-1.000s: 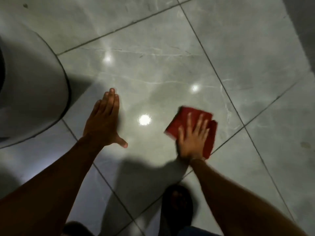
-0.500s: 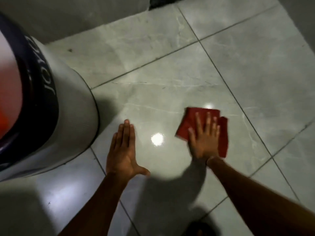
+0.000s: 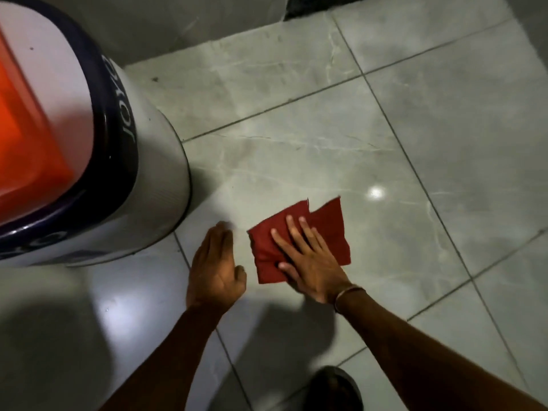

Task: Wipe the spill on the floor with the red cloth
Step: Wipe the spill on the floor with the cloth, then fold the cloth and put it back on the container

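Right hand (image 3: 308, 262) pressing the red cloth (image 3: 323, 229) flat on the grey tiled floor (image 3: 415, 129).
The right hand is lying spread open on the folded cloth, fingers apart, not gripping it. The left hand (image 3: 215, 268) is resting flat on the floor just beside the cloth, fingers together, holding nothing. A white bin (image 3: 148, 185) with a dark band is standing to the left, near the left hand.
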